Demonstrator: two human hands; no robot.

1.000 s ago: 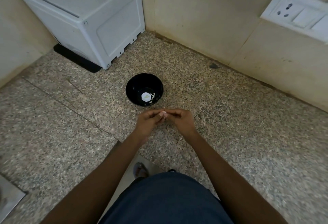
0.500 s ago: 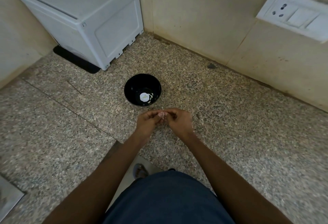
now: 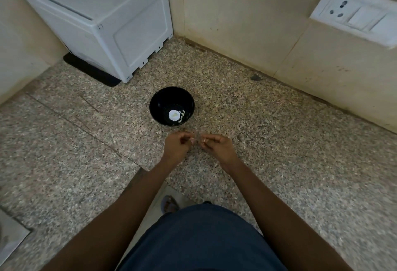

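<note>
A black bowl (image 3: 171,106) stands on the speckled stone counter (image 3: 279,141), holding a round white piece and a few small pale pieces. Just in front of it, my left hand (image 3: 177,147) pinches a small pale piece (image 3: 192,140) between curled fingertips. My right hand (image 3: 218,148) is a short gap away, its fingers curled, pinching a thin pale sliver that is too small to make out. Both hands hover a little above the counter, close to the bowl's near rim.
A white plastic box (image 3: 103,21) sits on a black mat in the back left corner. Tiled walls close the back and left; a white socket and switch plate (image 3: 356,17) is on the right wall. The counter's front edge is by my body.
My hands, which were pressed together around the small piece, have drawn slightly apart. The bowl has not moved.
</note>
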